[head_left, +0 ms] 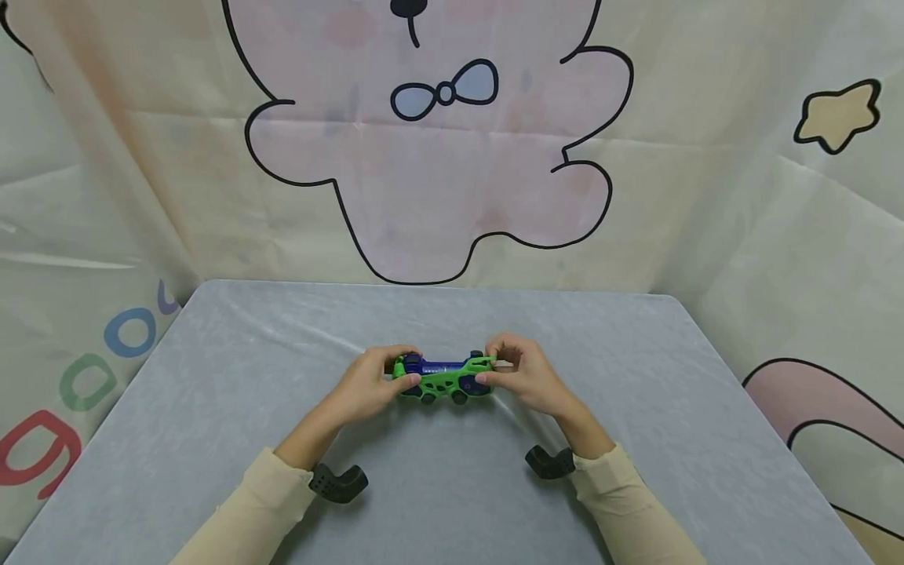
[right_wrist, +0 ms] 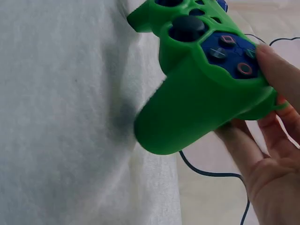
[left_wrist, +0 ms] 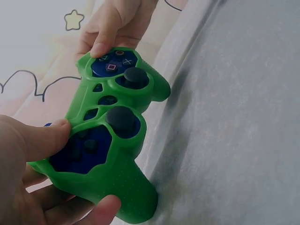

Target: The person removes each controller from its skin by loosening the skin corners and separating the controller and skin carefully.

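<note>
Since left hand (head_left: 370, 382) and right hand (head_left: 528, 378) pinch its ends, that two-handled rubbery green-and-blue gamepad (left_wrist: 101, 123) is probably light, grippy, best held under each hand.

The readable signs stand on four buttons at the right end of the game controller (left_wrist: 101, 118): a pink square (left_wrist: 111, 67) nearest the controller's middle, a pale cross (left_wrist: 127, 62) toward its grip side, a reddish circle (left_wrist: 119, 53) toward its outer end, and a green triangle (right_wrist: 250, 53) toward its edge opposite the grips. Left of the controller, well apart, the printed cloth (head_left: 42, 314) bears letter-like shapes: one red (head_left: 69, 450), one green (head_left: 66, 384), one blue (head_left: 110, 332), one partly visible purple (head_left: 164, 300); any word they form cannot be told.
</note>
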A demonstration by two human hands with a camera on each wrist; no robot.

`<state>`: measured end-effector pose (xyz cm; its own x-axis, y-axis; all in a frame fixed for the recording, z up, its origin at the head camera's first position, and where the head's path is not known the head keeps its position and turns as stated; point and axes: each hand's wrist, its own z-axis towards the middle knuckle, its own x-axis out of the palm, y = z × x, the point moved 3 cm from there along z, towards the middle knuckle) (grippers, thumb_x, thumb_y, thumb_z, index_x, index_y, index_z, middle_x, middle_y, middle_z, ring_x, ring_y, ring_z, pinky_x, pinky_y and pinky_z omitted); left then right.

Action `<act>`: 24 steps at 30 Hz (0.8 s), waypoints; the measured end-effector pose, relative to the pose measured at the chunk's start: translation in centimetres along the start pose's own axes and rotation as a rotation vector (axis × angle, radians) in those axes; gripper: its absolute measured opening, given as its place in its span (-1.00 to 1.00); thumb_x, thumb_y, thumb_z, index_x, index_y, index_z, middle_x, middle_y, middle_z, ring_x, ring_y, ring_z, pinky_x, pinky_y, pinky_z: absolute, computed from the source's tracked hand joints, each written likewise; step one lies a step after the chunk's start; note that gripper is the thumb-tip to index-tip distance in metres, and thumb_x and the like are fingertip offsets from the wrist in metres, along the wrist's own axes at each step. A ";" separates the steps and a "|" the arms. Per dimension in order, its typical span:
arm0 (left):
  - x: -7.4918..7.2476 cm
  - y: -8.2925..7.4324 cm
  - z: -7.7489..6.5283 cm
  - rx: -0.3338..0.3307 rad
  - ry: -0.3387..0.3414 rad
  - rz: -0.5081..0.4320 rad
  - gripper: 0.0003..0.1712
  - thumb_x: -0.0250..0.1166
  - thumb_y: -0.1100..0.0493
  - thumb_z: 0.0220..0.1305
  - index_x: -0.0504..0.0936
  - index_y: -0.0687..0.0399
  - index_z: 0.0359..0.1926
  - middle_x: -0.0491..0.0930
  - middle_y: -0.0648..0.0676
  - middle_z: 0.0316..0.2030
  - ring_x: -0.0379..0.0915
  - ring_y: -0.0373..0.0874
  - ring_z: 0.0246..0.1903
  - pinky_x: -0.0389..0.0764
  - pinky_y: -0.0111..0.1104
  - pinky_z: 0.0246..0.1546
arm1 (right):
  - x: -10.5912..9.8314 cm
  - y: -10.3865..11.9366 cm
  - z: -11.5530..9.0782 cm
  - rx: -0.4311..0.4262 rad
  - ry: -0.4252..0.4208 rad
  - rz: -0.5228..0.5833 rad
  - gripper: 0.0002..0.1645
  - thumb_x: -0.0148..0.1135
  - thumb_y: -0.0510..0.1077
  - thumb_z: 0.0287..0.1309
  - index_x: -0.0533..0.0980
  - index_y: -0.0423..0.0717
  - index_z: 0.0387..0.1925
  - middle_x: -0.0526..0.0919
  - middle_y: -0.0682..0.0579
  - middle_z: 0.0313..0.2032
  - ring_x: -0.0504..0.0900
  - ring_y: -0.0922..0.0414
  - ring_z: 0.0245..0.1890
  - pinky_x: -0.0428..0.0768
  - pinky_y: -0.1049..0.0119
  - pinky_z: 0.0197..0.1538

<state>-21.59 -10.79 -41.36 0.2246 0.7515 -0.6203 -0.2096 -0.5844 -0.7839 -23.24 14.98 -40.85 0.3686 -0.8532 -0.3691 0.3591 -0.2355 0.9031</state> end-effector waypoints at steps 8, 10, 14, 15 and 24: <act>0.3 -0.4 -0.2 -0.026 -0.026 -0.006 -0.55 0.35 0.08 0.37 0.61 0.00 0.25 0.62 0.12 0.21 0.50 0.15 0.22 0.51 0.10 0.19 | 0.0 0.4 -0.2 -0.026 0.047 -0.247 -0.68 0.44 -0.25 0.17 0.40 -0.13 -0.22 0.39 -0.10 -0.29 0.30 -0.08 -0.20 0.32 0.15 -0.11; 0.4 -0.5 -0.3 -0.027 -0.031 -0.016 -0.55 0.34 0.10 0.37 0.61 0.01 0.24 0.61 0.12 0.22 0.49 0.16 0.24 0.49 0.12 0.22 | 0.1 0.6 -0.2 -0.032 0.059 -0.253 -0.65 0.43 -0.25 0.18 0.37 -0.12 -0.20 0.35 -0.13 -0.29 0.26 -0.11 -0.22 0.25 0.19 -0.15; 0.6 -0.5 -0.4 -0.020 -0.033 -0.027 -0.56 0.34 0.11 0.37 0.61 0.03 0.24 0.61 0.13 0.22 0.48 0.17 0.25 0.48 0.13 0.23 | 0.1 0.9 -0.3 -0.034 0.054 -0.269 -0.58 0.45 -0.27 0.14 0.36 -0.09 -0.12 0.40 -0.04 -0.28 0.30 0.00 -0.24 0.28 0.30 -0.16; 0.7 -0.5 -0.4 -0.018 -0.034 -0.030 -0.56 0.34 0.11 0.37 0.61 0.03 0.24 0.61 0.14 0.23 0.48 0.17 0.26 0.48 0.13 0.23 | 0.1 1.0 -0.3 -0.035 0.046 -0.286 -0.58 0.46 -0.27 0.13 0.38 -0.07 -0.12 0.43 0.00 -0.27 0.31 0.05 -0.24 0.31 0.28 -0.16; 0.9 -0.4 -0.3 -0.014 -0.053 -0.031 -0.56 0.34 0.11 0.37 0.61 0.05 0.23 0.65 0.12 0.15 0.51 0.09 0.14 0.51 0.06 0.14 | 0.3 1.8 -0.6 0.043 -0.024 -0.415 -0.71 0.47 -0.20 0.14 0.49 -0.04 -0.20 0.53 0.06 -0.27 0.35 0.10 -0.23 0.37 0.20 -0.15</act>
<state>-21.05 -9.93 -41.57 0.1797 0.7841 -0.5941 -0.1903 -0.5648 -0.8030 -21.98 14.57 -39.47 0.1801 -0.6925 -0.6985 0.4369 -0.5799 0.6876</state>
